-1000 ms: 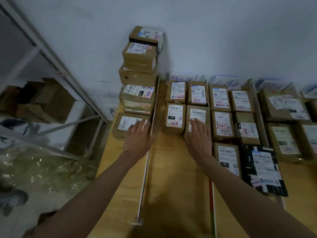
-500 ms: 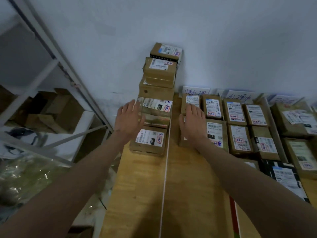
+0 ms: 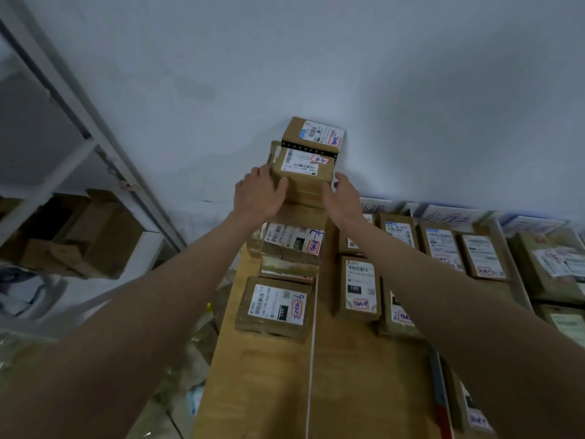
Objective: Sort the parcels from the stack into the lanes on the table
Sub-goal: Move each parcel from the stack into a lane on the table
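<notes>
both hands grip one brown parcel (image 3: 302, 179) near the top of the stack (image 3: 292, 236): left hand (image 3: 259, 194) pressed to its left side, right hand (image 3: 343, 198) to its right side, fingers curled on the front. another parcel (image 3: 316, 134) sits just behind it against the wall. sorted parcels (image 3: 359, 288) fill lanes on the table (image 3: 272, 391).

"150" on lane parcel label (image 3: 359, 288), "150" sideways on front stack parcel label (image 3: 278, 305)

Hands (image 3: 259, 193) rose — seemingly clasping parcel (image 3: 302, 172).
</notes>
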A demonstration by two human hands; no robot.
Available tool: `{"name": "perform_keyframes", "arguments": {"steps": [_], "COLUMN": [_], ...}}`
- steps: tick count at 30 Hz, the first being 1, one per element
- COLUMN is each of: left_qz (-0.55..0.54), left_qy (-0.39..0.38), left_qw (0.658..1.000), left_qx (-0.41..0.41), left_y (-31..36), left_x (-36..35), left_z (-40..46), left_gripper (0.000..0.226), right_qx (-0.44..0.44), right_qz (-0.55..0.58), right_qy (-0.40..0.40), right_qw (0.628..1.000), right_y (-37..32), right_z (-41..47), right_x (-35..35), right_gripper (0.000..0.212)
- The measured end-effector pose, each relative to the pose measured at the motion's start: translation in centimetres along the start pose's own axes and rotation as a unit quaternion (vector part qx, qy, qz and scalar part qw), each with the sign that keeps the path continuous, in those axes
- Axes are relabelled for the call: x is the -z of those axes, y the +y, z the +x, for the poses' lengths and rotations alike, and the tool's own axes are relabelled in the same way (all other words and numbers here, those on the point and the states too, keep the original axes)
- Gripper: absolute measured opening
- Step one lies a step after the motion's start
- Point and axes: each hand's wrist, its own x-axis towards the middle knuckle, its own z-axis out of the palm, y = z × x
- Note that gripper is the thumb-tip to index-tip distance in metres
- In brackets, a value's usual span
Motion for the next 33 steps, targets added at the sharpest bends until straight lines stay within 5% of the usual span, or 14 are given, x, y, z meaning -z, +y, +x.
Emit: {"name": "perform_keyframes", "arguments": {"steps": [8, 13, 16, 26, 29, 33], "left_qz": [-0.153, -0.286, -0.319, -0.36, -0.366, -0.356], "left_qy": [0.016, 0.061, 0.07, -0.165, -0.192, -0.192], "left_qw": [0.987, 0.955, 0.945, 0.918, 0.911, 0.914], "left_qx": [0.042, 0.054, 0.034, -0.017, -0.008, -0.018], "left_y": [2.2, 3.6, 4.0, 2.3, 2.2, 2.8], "left_x": [-1.3, 0.1, 0.4, 0.1, -0.7, -1.9], "left_z": [-1.3, -3.7, -5.6, -12.3, -14.2, -17.1], "left_gripper": [0.059, 0.052, 0.043, 0.033, 0.037, 0.038], "right_qx": [-0.029, -0.076, -0.106, -0.144, -0.161, -0.169], "right_qz": [0.109, 0.259, 0.304, 0.182, 0.185, 0.193], "right_qy": [0.032, 0.025, -0.014, -0.07, -0.143, -0.137], "right_qw": [0.993, 0.963, 0.947, 0.97, 0.959, 0.957], "right_y": [0.0, 0.1, 0.6, 3.8, 4.1, 5.1], "right_z": [-0.6, -5.2, -9.2, -16.2, -17.4, -19.4], "right_x": [-0.7, 0.1, 1.1, 6.0, 6.5, 6.7], "right_gripper": [0.036, 0.063, 0.036, 0.052, 0.049, 0.04]}}
